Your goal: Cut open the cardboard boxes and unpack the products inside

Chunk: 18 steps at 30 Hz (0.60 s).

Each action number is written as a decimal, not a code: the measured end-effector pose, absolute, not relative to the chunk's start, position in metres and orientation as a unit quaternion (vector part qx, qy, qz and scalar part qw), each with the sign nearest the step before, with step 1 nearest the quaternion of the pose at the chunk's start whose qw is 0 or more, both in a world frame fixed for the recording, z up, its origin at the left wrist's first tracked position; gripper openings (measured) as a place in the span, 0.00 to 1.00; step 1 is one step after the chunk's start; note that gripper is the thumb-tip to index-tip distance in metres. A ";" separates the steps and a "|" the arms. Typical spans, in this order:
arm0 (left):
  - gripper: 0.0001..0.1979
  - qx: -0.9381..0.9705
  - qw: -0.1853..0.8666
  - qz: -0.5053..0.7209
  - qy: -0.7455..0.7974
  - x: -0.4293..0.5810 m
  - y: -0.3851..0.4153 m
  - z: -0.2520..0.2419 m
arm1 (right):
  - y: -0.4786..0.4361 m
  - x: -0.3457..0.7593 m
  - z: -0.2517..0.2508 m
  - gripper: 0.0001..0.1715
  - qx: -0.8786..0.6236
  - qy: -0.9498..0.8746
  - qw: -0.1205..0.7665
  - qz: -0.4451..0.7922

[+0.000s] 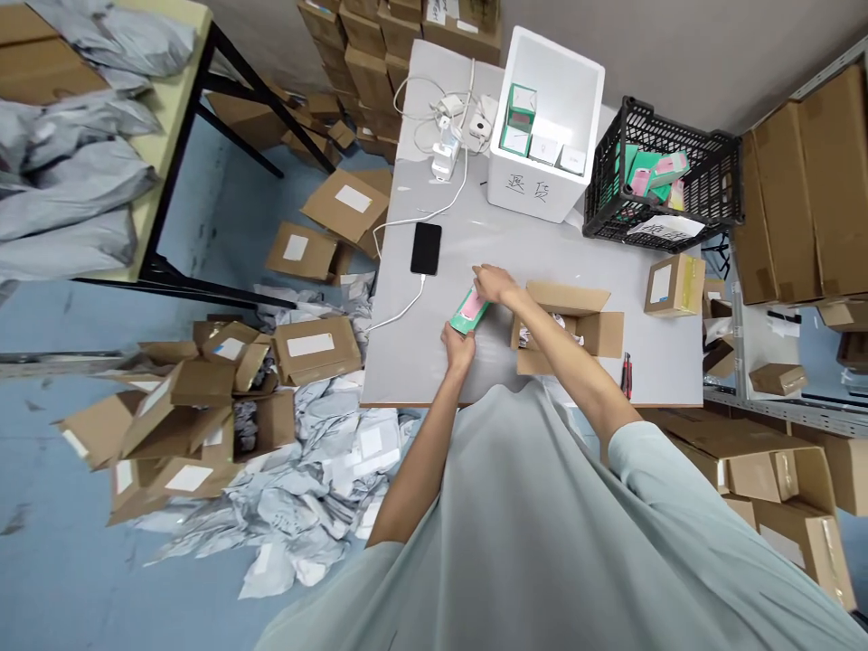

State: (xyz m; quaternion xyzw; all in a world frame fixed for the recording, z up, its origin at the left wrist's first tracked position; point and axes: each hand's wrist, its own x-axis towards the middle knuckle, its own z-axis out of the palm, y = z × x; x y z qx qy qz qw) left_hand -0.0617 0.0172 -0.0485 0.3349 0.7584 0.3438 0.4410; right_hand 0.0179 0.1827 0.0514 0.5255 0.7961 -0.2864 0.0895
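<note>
While the left hand (459,345) had its grip closed around the lower end of a green-and-pink box (470,310) near frame centre, the right hand (495,284) met the upper end, grip curled; couldn't tell if it had hold. Box was over the gray surface (407,353). Open carton (601,334) sat right of the box, black phone (426,249) upper left.

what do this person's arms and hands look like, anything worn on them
The left hand and right hand are bare, with no gloves. Loose, pale blue-grey sleeves, matching the shirt, leave the forearms uncovered. No watch or bracelet is visible.
</note>
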 end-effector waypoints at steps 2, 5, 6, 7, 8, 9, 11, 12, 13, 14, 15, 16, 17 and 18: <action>0.37 0.311 0.430 0.371 0.762 -0.061 0.014 -0.044 | 0.174 0.050 0.063 0.22 0.510 0.815 0.006 -0.274; 0.30 0.311 0.458 0.461 0.694 -0.055 0.007 -0.034 | 0.147 0.133 0.077 0.28 0.517 0.798 -0.192 -0.244; 0.30 0.317 0.481 0.479 0.662 -0.051 0.005 -0.031 | 0.134 0.166 0.079 0.30 0.539 0.775 -0.237 -0.228; 0.30 0.325 0.508 0.482 0.635 -0.047 0.003 -0.027 | 0.120 0.199 0.078 0.33 0.571 0.746 -0.272 -0.209; 0.32 0.332 0.534 0.474 0.616 -0.043 0.001 -0.025 | 0.105 0.231 0.076 0.36 0.609 0.711 -0.296 -0.188; 0.34 0.338 0.558 0.459 0.603 -0.038 -0.001 -0.023 | 0.089 0.260 0.071 0.41 0.652 0.671 -0.310 -0.168; 0.38 0.346 0.595 0.430 0.585 -0.028 -0.005 -0.022 | 0.060 0.307 0.058 0.51 0.735 0.574 -0.324 -0.159; 0.39 0.350 0.606 0.422 0.576 -0.023 -0.006 -0.022 | 0.046 0.324 0.050 0.54 0.766 0.524 -0.330 -0.174; 0.40 0.353 0.613 0.419 0.569 -0.017 -0.007 -0.023 | 0.035 0.337 0.042 0.56 0.784 0.479 -0.338 -0.203; 0.40 0.355 0.618 0.418 0.563 -0.012 -0.009 -0.025 | 0.025 0.345 0.035 0.57 0.789 0.442 -0.351 -0.242; 0.39 0.354 0.622 0.418 0.559 -0.007 -0.010 -0.026 | 0.018 0.350 0.028 0.55 0.783 0.414 -0.364 -0.288; 0.37 0.348 0.626 0.417 0.560 -0.003 -0.011 -0.028 | 0.012 0.352 0.022 0.52 0.767 0.397 -0.375 -0.336; 0.36 0.337 0.630 0.412 0.565 0.001 -0.013 -0.029 | 0.008 0.351 0.016 0.49 0.748 0.388 -0.383 -0.378; 0.36 0.323 0.634 0.405 0.574 0.004 -0.014 -0.030 | 0.005 0.349 0.012 0.46 0.731 0.383 -0.386 -0.412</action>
